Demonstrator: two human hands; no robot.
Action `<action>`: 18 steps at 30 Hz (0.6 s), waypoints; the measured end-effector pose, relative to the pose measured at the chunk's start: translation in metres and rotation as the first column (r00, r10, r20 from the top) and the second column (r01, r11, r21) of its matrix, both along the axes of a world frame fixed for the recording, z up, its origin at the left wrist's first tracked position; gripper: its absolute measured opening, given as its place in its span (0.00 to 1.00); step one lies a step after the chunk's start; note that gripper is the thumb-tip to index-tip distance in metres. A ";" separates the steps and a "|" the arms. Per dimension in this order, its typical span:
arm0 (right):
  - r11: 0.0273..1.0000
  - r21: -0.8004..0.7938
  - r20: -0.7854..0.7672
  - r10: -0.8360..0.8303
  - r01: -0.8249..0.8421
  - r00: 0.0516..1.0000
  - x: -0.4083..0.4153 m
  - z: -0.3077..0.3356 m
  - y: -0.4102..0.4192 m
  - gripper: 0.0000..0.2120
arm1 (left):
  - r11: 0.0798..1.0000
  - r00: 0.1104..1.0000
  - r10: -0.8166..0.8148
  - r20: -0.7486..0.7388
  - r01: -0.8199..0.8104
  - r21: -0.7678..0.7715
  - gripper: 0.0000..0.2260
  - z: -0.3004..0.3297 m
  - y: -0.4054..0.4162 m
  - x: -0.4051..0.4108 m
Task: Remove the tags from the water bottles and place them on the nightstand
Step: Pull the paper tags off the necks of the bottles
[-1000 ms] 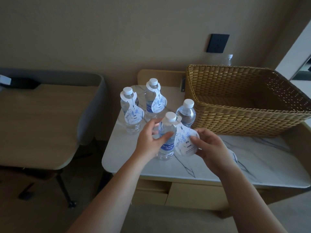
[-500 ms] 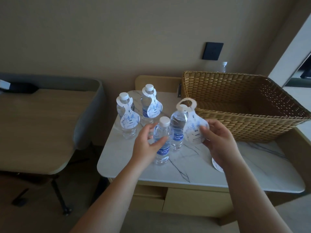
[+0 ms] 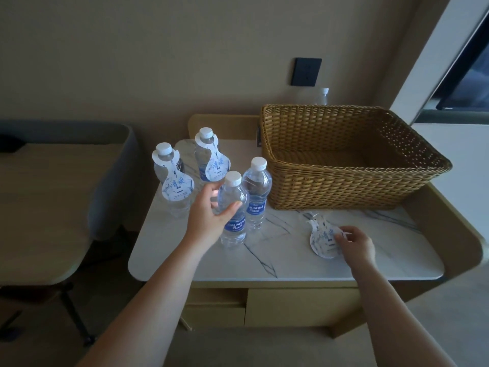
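Several water bottles stand on the marble-topped nightstand (image 3: pixel 277 263). My left hand (image 3: pixel 209 215) grips the nearest bottle (image 3: pixel 234 207), which carries no tag. Beside it stands a second untagged bottle (image 3: pixel 257 192). Two bottles further back, one at the left (image 3: pixel 169 181) and one behind (image 3: pixel 207 154), each wear a white and blue neck tag. My right hand (image 3: pixel 356 243) holds a removed tag (image 3: pixel 324 238) flat against the nightstand top at the right. It seems to lie over another tag, whose edge shows underneath.
A large wicker basket (image 3: pixel 344 186) fills the back right of the nightstand. A small bottle (image 3: pixel 323 96) stands behind it by a dark wall switch (image 3: pixel 306 72). A wooden side table (image 3: pixel 42 207) sits to the left. A window (image 3: pixel 468 75) is at right.
My right hand pulled the tag up off the nearest bottle's neck, carried it right and lowered it onto the nightstand. My left hand kept hold of that bottle.
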State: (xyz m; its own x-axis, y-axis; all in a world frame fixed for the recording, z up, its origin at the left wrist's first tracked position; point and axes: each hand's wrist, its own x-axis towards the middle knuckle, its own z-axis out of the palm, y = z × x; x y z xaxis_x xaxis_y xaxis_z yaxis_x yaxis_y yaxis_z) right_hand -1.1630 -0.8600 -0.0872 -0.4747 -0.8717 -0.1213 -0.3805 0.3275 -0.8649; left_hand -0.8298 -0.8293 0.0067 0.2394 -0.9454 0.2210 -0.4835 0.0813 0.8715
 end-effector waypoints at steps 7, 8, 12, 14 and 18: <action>0.993 0.110 -0.246 0.061 -0.035 0.967 0.010 0.002 -0.006 0.18 | 1.000 0.999 0.014 0.030 -0.014 0.024 0.24 0.002 -0.013 0.003; 0.992 0.114 -0.290 0.085 -0.053 0.953 0.011 0.003 -0.005 0.18 | 1.000 0.999 0.017 0.030 -0.018 0.024 0.24 0.002 -0.014 0.004; 0.984 0.045 -0.497 0.172 -0.172 0.851 0.029 0.012 0.003 0.18 | 0.999 1.000 0.007 0.024 -0.008 0.032 0.24 0.002 -0.015 0.005; 0.936 -0.051 -0.528 0.272 -0.350 0.804 0.056 0.021 0.007 0.18 | 0.999 1.000 -0.013 0.018 0.012 0.036 0.25 0.001 -0.014 0.005; 0.855 -0.151 -0.325 0.431 -0.497 0.841 0.125 0.039 0.005 0.32 | 0.998 0.999 -0.047 0.026 0.046 0.032 0.27 -0.001 -0.010 0.004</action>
State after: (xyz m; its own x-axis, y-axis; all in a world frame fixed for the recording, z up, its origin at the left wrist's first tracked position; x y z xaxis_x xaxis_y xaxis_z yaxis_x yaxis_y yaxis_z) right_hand -1.0384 -0.8555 -0.0484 0.0075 -0.9849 0.1731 -0.6670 -0.1339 -0.7329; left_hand -0.8255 -0.8396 0.0058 0.1892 -0.9620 0.1967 -0.5026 0.0772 0.8611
